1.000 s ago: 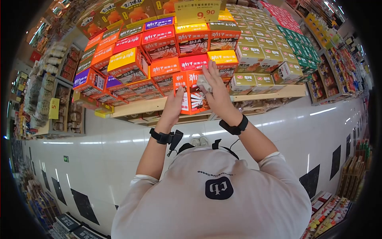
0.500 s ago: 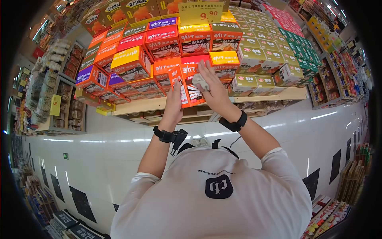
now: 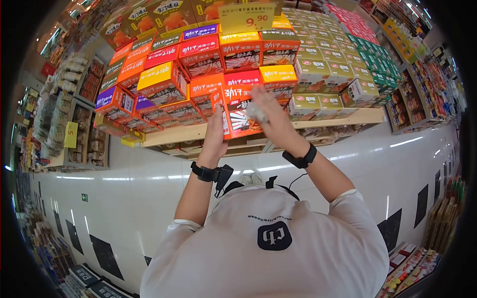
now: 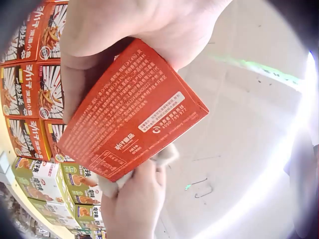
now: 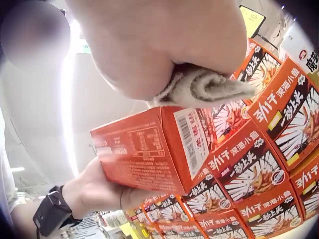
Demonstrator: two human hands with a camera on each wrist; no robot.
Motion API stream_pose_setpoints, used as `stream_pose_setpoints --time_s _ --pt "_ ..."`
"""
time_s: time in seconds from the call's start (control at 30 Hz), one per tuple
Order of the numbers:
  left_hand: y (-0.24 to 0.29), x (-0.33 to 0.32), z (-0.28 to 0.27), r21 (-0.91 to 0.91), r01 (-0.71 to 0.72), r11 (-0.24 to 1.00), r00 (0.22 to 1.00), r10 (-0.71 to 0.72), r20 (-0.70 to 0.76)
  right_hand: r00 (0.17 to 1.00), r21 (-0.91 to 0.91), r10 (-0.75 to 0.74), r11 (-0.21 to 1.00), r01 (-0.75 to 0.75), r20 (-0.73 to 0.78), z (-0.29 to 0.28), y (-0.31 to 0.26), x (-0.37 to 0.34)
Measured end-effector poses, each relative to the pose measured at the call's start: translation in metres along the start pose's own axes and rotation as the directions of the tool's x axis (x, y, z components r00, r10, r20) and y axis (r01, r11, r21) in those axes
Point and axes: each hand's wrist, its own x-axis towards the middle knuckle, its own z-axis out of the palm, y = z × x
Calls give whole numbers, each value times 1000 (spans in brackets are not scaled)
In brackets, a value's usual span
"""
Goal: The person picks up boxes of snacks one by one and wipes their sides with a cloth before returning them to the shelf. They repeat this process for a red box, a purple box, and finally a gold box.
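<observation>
The left hand grips an orange box from its left side, near the centre of the head view. The right hand holds a crumpled pale cloth against the same box; in the head view its fingers reach toward the upper left, slightly blurred. The right wrist view shows the cloth folded in that hand, at the box's upper edge, with the left hand beneath the box. In the left wrist view the box is tilted across the middle, its printed panel toward the camera.

Just beyond the box, across the upper middle of the head view, stand stacked orange boxes, some with red, yellow or purple tops. A yellow price sign reading 9.90 is at the top centre. To its right are rows of olive-green boxes, then dark green boxes toward the upper right. A pale wooden shelf edge runs below the stacks. Black wrist straps circle both wrists, and a white shirt fills the lower middle, above a glossy pale floor.
</observation>
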Motion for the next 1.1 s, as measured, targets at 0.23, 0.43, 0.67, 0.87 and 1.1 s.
stream_pose_setpoints --time_s 0.23,0.43,0.67,0.87,1.1 --pt "-10 7 -10 6 11 1000 1000 -11 14 992 50 65 996 -71 112 -11 3 -8" --pt "-2 3 1 -90 71 993 997 -72 -5 980 14 200 980 -200 -1 -13 3 1" --pt "-1 12 7 76 -97 992 995 97 10 961 -10 200 979 -206 -191 2 13 17" --pt "0 17 12 -45 -132 990 990 129 -61 908 136 354 934 -331 -223 -3 1 19" --pt "17 18 40 194 -181 964 977 154 144 855 601 466 758 -253 -228 1 -11 33"
